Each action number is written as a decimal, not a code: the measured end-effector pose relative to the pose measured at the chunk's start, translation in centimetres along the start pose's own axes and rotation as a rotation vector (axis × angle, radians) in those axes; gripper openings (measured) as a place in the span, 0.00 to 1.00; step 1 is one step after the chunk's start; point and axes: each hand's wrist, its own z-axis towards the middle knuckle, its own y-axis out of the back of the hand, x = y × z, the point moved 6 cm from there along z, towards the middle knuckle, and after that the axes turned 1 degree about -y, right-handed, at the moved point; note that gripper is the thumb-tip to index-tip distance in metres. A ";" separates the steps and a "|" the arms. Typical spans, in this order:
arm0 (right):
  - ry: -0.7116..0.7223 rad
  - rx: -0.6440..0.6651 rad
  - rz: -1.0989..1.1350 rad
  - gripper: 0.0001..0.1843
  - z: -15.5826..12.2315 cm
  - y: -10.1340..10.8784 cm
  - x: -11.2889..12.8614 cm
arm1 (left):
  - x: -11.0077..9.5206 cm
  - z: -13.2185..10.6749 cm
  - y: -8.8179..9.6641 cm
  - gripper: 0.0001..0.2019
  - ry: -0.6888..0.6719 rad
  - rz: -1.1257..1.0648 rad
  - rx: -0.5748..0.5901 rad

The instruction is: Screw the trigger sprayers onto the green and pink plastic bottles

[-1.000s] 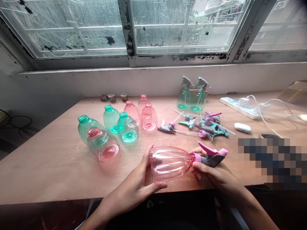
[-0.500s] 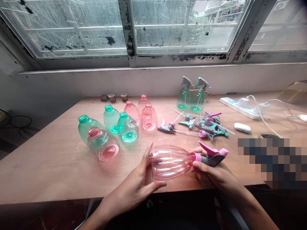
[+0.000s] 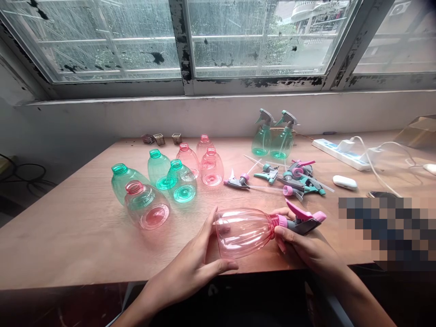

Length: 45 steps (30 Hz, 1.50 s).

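A clear pink spray bottle [image 3: 243,231] lies on its side in the air above the table's front edge, base to the left. My left hand [image 3: 197,259] cups its base, thumb below and fingers partly hidden behind the plastic. At the neck, my right hand [image 3: 299,245] grips around the pink collar [image 3: 282,221] of the grey and pink spray head [image 3: 306,220]. The head sits on the bottle's neck with its trigger pointing up. Just beyond the bottle is a pile of loose pink, green and grey spray heads [image 3: 299,178] with thin tubes.
Open green bottles [image 3: 184,181] and pink bottles [image 3: 211,168] stand at left and centre. Two green bottles with spray heads [image 3: 282,141] stand by the wall. A power strip [image 3: 340,153] with cables and a white case [image 3: 344,182] lie to the right on the wooden table [image 3: 85,236].
The pink bottle has rolled or tilted slightly in my hands, and its spray head sits a touch further right. Everything on the table looks unchanged.
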 end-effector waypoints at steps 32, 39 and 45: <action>0.085 0.046 -0.102 0.20 0.2 0.3 0.5 | 0.6 0.1 -0.3 0.45 -0.082 -0.084 -0.046; 0.056 0.061 -0.117 0.18 0.0 0.3 0.4 | 0.4 0.3 0.0 0.50 0.001 -0.033 -0.011; 0.085 0.068 -0.162 0.16 0.3 0.5 0.0 | 0.8 -0.1 0.0 0.43 -0.131 0.018 -0.073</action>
